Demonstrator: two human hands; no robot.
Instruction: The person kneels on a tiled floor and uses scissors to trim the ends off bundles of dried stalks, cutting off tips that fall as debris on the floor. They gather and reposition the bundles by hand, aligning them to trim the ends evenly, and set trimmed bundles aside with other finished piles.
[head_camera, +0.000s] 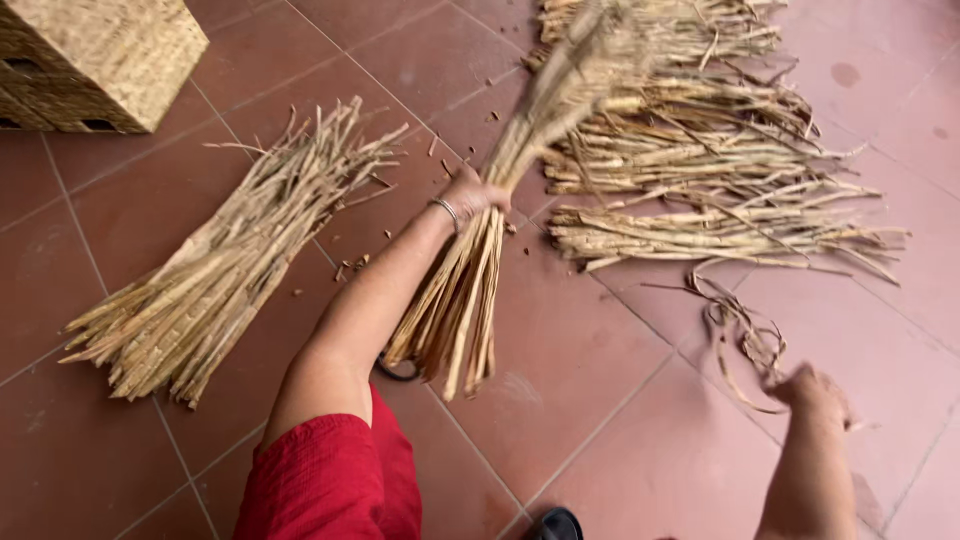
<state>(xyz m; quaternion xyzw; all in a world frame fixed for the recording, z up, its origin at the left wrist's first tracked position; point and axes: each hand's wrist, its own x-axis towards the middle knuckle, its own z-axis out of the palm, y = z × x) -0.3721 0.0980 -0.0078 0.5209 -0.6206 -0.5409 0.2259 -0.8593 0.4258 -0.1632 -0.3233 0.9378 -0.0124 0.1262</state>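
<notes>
Seen from above, the person's left arm stretches forward from a red sleeve, bare from the upper arm down, with a thin metal bangle at the wrist. The left hand (470, 195) is curled closed in a firm grasp, knuckles up. The right forearm enters from the lower right edge, bare; the right hand (815, 395) is blurred, fingers loosely bent, reaching forward and down.

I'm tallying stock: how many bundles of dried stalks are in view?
3: one lying on the floor at left, one gripped in the left hand, one spread pile at upper right, possibly several overlapping.
</notes>
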